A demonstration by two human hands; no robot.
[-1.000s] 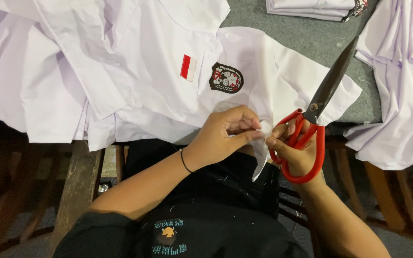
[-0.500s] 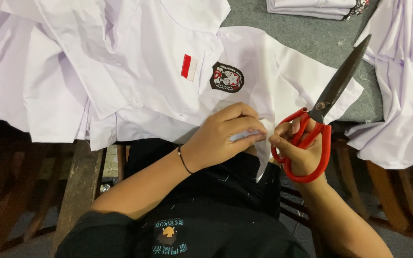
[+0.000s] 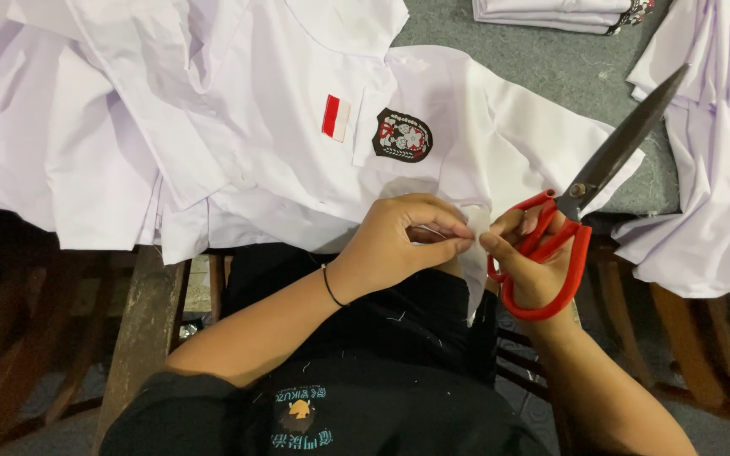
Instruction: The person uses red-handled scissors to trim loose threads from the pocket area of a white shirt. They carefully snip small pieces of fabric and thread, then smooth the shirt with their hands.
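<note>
Looking down from my own head, I see my left hand curled over the lower edge of a white uniform shirt, thumb and fingertips pressed together on a small fold of the cloth just at the table's near edge. My right hand meets it fingertip to fingertip, pinching the same bit of fabric while also carrying a large pair of red-handled scissors; my fingers run through the loops, and the dark blades lie closed together, pointing up and away to the right, clear of the cloth. The shirt lies spread on a grey table, its pocket with a dark oval badge and a small red-and-white patch facing me. More white garments are heaped at left and right, and a folded stack sits at the far edge. My black-clothed lap is below. I judge this to be the inspecting stage at the hem, perhaps finding a loose thread; cutting would call for bringing the blade tips down to the pinched spot without nicking the fabric.
</note>
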